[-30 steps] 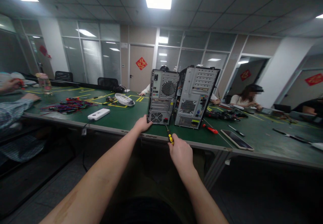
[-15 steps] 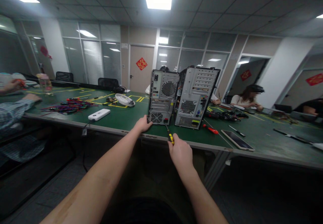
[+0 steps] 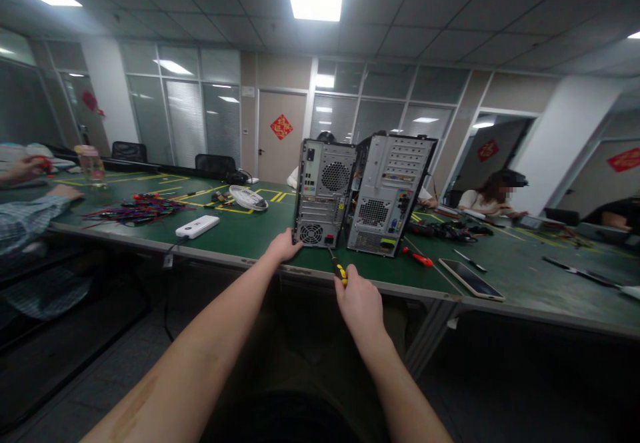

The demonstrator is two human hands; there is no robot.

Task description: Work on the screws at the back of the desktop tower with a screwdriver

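Two computer towers stand upright side by side at the table's near edge, their rear panels facing me. My left hand (image 3: 284, 246) grips the lower left corner of the left computer tower (image 3: 323, 193), with some fingers hidden behind its side. In my right hand (image 3: 361, 302), fingers are wrapped round the yellow-and-black handle of a screwdriver (image 3: 341, 272). Its shaft points up at the bottom edge of that tower's rear panel, just under the power socket; whether the tip touches a screw is too small to tell. The other tower (image 3: 373, 186) is close on the right.
On the green table (image 3: 260, 238) lie a white power strip (image 3: 197, 226), a heap of coloured cables (image 3: 143, 208) and a white oval object (image 3: 249, 198). Rightward are a red-handled tool (image 3: 419, 257) and a phone (image 3: 471, 279). Co-workers sit at the left and right.
The screwdriver and my right hand have shifted very slightly right and down. My left hand keeps its grip on the tower, and the towers stand as before.
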